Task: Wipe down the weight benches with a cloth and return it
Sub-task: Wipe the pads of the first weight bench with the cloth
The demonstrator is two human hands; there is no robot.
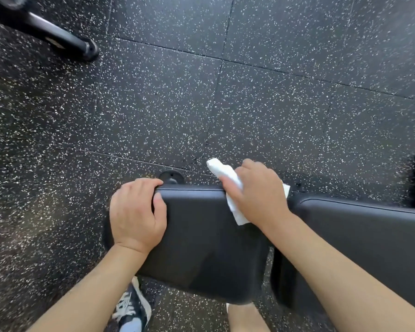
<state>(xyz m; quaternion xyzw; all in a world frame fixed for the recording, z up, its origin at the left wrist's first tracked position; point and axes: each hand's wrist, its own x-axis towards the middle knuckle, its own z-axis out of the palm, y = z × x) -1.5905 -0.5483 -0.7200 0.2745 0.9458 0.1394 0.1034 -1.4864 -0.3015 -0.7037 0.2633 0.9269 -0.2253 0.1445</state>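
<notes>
My right hand [254,195] held the cloth [228,185] against the seat pad [201,224]; my left hand [135,212] gripped its corner. Mid-wipe, I judged; the back pad [369,226] beyond my right fingers seemed due next.

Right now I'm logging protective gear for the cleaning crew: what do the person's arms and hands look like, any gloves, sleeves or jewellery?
Both arms are bare as far up as the picture shows: no sleeves in view. The left hand and right hand wear no gloves, and no watch or wristband shows at either wrist. No rings show on the visible fingers. Nails are short and unpainted.
</notes>
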